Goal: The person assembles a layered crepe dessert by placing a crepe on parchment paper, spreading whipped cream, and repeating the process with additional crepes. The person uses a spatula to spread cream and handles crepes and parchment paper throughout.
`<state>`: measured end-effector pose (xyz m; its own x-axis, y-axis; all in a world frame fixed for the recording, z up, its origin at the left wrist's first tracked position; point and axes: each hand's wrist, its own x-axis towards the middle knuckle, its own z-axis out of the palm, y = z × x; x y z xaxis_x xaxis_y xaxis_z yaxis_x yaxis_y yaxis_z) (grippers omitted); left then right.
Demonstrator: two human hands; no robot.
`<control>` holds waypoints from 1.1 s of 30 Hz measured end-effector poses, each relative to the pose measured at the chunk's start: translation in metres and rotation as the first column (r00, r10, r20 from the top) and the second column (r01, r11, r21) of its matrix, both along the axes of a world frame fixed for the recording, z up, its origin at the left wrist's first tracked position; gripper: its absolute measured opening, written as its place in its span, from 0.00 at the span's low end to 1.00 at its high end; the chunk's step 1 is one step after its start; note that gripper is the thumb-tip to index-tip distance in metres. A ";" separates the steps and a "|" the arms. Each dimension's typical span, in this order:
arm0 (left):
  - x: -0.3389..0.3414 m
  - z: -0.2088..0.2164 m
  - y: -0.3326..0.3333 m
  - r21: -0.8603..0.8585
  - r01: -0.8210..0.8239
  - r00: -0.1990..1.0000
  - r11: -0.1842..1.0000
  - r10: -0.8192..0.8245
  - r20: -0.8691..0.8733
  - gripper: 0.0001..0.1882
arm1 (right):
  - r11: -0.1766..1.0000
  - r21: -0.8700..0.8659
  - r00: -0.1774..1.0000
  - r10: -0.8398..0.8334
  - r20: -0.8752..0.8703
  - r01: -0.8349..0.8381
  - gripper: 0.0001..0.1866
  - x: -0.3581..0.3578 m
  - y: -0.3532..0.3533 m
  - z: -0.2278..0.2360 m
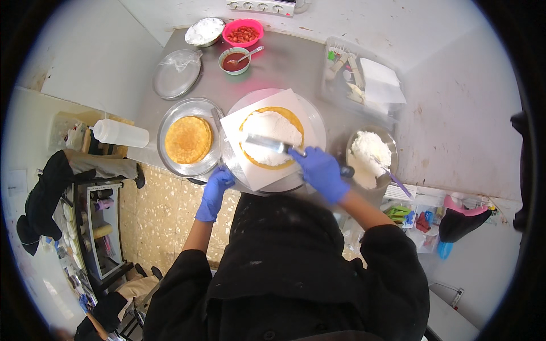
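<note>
Right hand point(321, 173), in a blue glove: fingers closed around the handle of a long metal spatula with a dark handle point(264, 142). Blade lies flat across a layer of white cream point(264, 122), pointing left.

Cream covers the middle of a round golden-yellow cake layer point(297, 123); a bare yellow margin shows around it, wider at the far right. Cake layer rests on a square sheet of white paper point(242, 162), set askew on a round pale-grey stand point(318, 122), at the near side of a grey steel table point(284, 65).

Left hand point(216, 193), also blue-gloved: fingers bent at the near left rim of the stand, beside the paper's edge. Cannot tell whether it grips the rim or merely touches it.

Left of the stand: round silver metal tray point(165, 122) bearing round golden cake layers point(189, 140).

Right: round metal bowl point(393, 145) of white cream, with a purple-handled utensil point(401, 186) leaning out at the near right.

Far side: bright pink plastic bowl point(260, 28) of chopped red pieces; nearer, pale green bowl point(221, 61) of red sauce with a spoon point(250, 54) in it.
</note>
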<state>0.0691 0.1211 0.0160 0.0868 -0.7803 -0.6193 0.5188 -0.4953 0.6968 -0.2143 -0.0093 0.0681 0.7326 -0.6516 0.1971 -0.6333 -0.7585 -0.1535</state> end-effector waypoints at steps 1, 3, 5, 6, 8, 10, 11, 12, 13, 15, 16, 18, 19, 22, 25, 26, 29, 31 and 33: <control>-0.002 0.001 0.000 0.021 0.008 0.999 1.000 -0.009 0.041 0.15 | 0.996 0.025 0.995 -0.083 -0.049 0.084 0.22 0.000 0.002 0.000; -0.012 0.004 0.006 0.052 0.214 0.977 0.975 -0.215 0.008 0.14 | 0.965 -0.051 0.965 -0.260 -0.032 0.258 0.22 0.000 0.005 0.005; -0.015 0.005 0.006 0.175 0.188 0.965 0.967 -0.148 -0.215 0.15 | 0.964 0.218 0.987 -0.159 0.008 0.154 0.22 0.002 0.015 0.012; -0.013 0.005 0.004 0.083 0.078 0.990 0.994 -0.067 -0.124 0.15 | 0.924 0.358 0.990 -0.138 -0.018 0.135 0.22 0.006 0.018 0.015; -0.009 0.002 0.000 -0.047 -0.051 0.997 0.998 0.048 -0.068 0.16 | 0.961 0.267 0.997 -0.072 -0.019 0.075 0.23 0.013 0.016 0.019; -0.003 -0.002 -0.004 -0.092 -0.068 0.998 0.993 0.068 0.006 0.22 | 0.995 0.087 0.998 -0.055 -0.024 0.057 0.22 0.017 0.010 0.019; 0.002 -0.004 -0.007 -0.103 -0.082 0.995 0.991 0.088 0.056 0.25 | 0.992 0.005 0.992 -0.124 -0.005 0.124 0.22 0.018 0.006 0.016; 0.001 -0.006 -0.003 -0.024 0.039 0.999 0.999 -0.038 0.030 0.25 | 0.985 -0.042 0.986 -0.168 -0.019 0.167 0.21 0.016 0.001 0.014; 0.002 -0.007 -0.001 0.025 0.124 0.992 0.992 -0.124 0.002 0.25 | 0.964 -0.126 0.971 -0.239 -0.008 0.236 0.21 0.014 -0.005 0.010; 0.004 -0.007 0.000 0.076 0.190 0.982 0.979 -0.188 -0.033 0.26 | 0.970 0.082 0.973 -0.229 -0.015 0.230 0.21 0.009 -0.003 0.004; 0.005 -0.007 -0.001 0.077 0.170 0.985 0.982 -0.168 -0.037 0.26 | 0.950 0.241 0.979 -0.205 0.004 0.198 0.21 0.008 0.000 0.001; 0.002 -0.005 0.001 0.005 0.044 0.999 0.999 -0.044 -0.028 0.25 | 0.952 0.281 0.990 -0.136 0.047 0.117 0.21 0.005 0.003 -0.002; 0.000 -0.003 0.000 -0.006 0.018 1.000 1.000 -0.018 0.019 0.25 | 0.978 0.195 0.996 -0.081 0.042 0.071 0.20 0.004 0.007 -0.001; -0.013 0.000 0.005 -0.013 0.020 0.997 1.000 -0.019 0.072 0.24 | 0.994 -0.024 0.994 -0.110 -0.007 0.110 0.19 0.004 0.004 0.004; -0.024 0.000 0.013 0.125 0.243 0.956 0.962 -0.215 -0.201 0.24 | 0.970 -0.006 0.969 -0.245 -0.033 0.245 0.19 0.004 0.003 0.010; -0.023 -0.001 0.013 0.128 0.271 0.944 0.954 -0.238 -0.227 0.26 | 0.961 0.120 0.968 -0.248 -0.023 0.249 0.19 0.003 0.006 0.011; -0.012 -0.005 0.003 0.142 0.000 1.000 0.990 -0.002 0.017 0.26 | 0.962 0.256 0.993 -0.111 0.036 0.099 0.20 0.006 0.011 0.011; -0.007 -0.007 -0.003 -0.227 -0.171 0.985 0.959 0.174 -0.009 0.24 | 0.983 0.169 0.997 -0.076 0.036 0.068 0.20 0.007 0.010 0.009; -0.007 -0.008 -0.003 -0.131 0.023 0.997 0.991 -0.013 0.075 0.26 | 0.990 -0.059 0.992 -0.123 0.036 0.125 0.19 0.008 0.009 0.007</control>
